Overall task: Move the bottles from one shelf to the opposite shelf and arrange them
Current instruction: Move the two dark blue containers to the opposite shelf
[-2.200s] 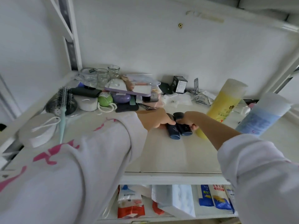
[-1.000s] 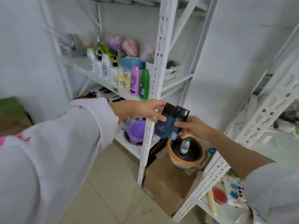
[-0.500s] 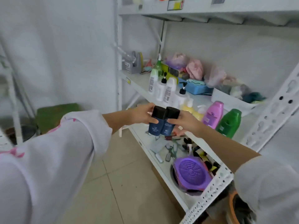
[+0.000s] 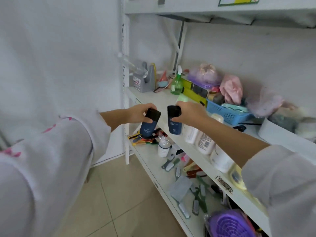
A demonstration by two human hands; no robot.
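Fingers (image 4: 149,119) around two dark bottles (image 4: 148,124)

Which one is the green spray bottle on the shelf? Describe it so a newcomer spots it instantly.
Start at the white metal shelf unit along the right wall and look at the board the hands hover over. Toward its back left, right of the grey tape dispenser, stands the translucent green spray bottle. It alone has a white trigger nozzle on top.
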